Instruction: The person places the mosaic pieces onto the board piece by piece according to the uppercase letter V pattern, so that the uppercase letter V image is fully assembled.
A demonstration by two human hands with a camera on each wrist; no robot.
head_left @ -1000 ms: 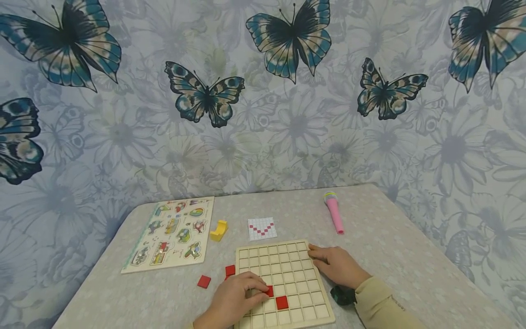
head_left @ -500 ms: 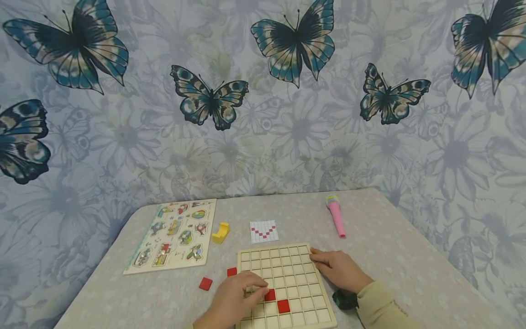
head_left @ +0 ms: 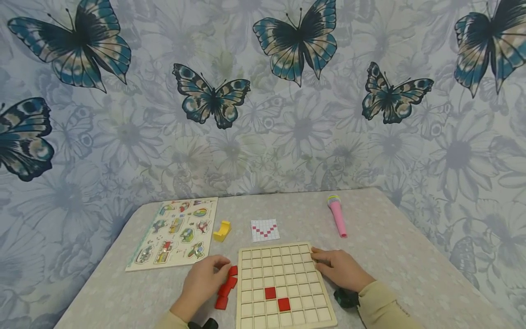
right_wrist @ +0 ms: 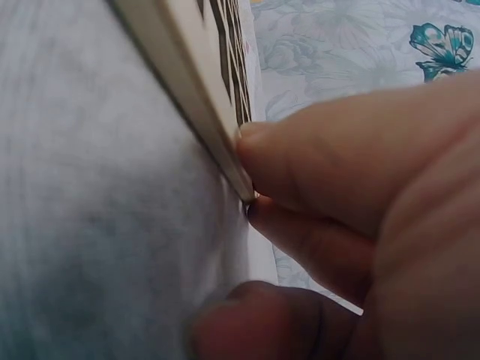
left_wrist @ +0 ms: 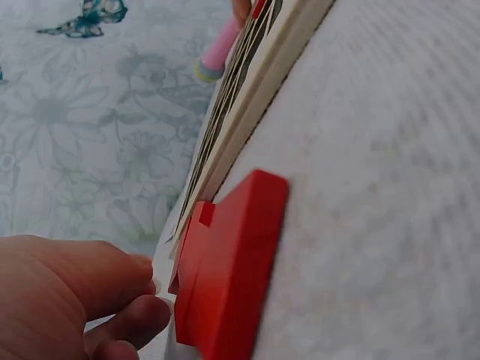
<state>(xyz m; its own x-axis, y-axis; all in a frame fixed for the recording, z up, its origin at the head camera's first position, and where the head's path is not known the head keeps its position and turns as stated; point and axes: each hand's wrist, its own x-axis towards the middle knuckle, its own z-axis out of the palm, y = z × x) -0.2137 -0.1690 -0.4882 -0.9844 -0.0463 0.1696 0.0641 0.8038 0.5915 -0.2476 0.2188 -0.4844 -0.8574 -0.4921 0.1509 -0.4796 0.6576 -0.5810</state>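
My left hand (head_left: 207,276) is at the left side of the wooden grid board (head_left: 252,322), beside a row of red square tiles (head_left: 222,302). In the left wrist view its thumb and fingers are bent close together, fingertips right at the tiles (left_wrist: 240,255), with nothing visible between them. Two red tiles (head_left: 270,293) lie in cells of the board, set diagonally. My right hand (head_left: 341,268) rests with its fingertips against the board's upper right edge. The right wrist view shows those fingers (right_wrist: 315,150) touching the board's side (right_wrist: 195,97), the thumb apart from it.
A small pattern card (head_left: 265,230) with a red V lies behind the board. Further left are a yellow curved block (head_left: 222,231) and a picture puzzle board (head_left: 172,233). A pink toy microphone (head_left: 338,217) lies at the back right. A butterfly-patterned wall (head_left: 296,155) rises behind the table.
My left hand has let go of the tile in the board and moved left to the loose tiles, uncovering several of them. The lone tile further left is now out of sight. My right hand stays put.
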